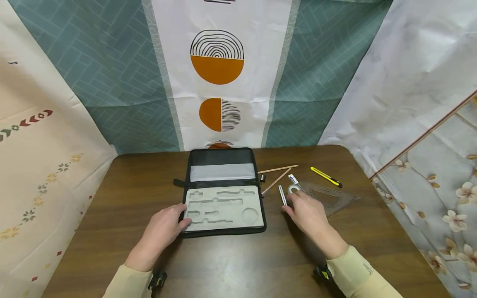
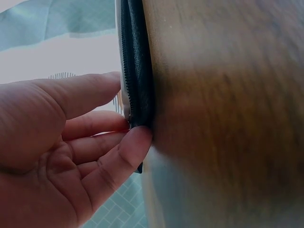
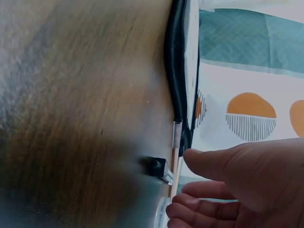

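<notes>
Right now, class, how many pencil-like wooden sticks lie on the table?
2: the far stick and the near stick, both right of the open case; the right hand may hide more.

Table: we see a dark brown, wood-grained tabletop [image 1: 112, 198] with rounded far corners.
Backdrop: we face a teal cloth [image 1: 123, 62] patterned in brick-like lines, parted by a white fabric strip [image 1: 257, 41].
Circles: on that strip we find an orange-and-white disc with black arcs [image 1: 217, 57], above a smaller, half-striped orange disc [image 1: 220, 115].
Left side: we have a cream cloth [image 1: 30, 74] with small coloured flowers.
Right side: we see a whitish cloth [image 1: 428, 174] printed with pale blossoms [image 1: 466, 192].
</notes>
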A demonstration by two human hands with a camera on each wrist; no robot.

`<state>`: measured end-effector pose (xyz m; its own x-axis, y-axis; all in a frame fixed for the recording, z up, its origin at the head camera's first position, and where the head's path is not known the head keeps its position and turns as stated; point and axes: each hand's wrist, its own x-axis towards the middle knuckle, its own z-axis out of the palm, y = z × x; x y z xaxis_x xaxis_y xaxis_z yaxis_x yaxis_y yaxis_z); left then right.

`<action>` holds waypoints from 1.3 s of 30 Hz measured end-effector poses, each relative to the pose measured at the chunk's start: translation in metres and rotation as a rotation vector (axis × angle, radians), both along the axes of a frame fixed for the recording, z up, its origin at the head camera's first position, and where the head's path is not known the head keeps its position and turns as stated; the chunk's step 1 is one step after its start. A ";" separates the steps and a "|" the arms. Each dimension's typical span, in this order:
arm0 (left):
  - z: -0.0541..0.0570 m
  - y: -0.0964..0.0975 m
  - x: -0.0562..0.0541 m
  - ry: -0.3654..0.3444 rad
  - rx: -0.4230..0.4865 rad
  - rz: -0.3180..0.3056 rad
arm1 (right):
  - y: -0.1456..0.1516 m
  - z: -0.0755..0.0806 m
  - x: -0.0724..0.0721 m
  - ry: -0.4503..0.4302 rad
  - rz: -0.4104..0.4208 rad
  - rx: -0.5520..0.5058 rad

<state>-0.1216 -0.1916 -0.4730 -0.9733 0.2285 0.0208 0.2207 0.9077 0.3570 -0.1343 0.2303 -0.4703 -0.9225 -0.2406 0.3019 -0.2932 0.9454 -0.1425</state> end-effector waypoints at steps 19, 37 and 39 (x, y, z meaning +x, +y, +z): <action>-0.001 0.004 -0.001 0.021 0.020 -0.007 | 0.001 -0.005 -0.014 -0.084 -0.046 0.055; 0.001 0.000 0.001 0.055 0.042 -0.023 | -0.003 -0.004 -0.021 -0.155 -0.080 0.100; 0.001 0.000 0.001 0.052 0.041 -0.021 | -0.004 -0.004 -0.022 -0.135 -0.074 0.104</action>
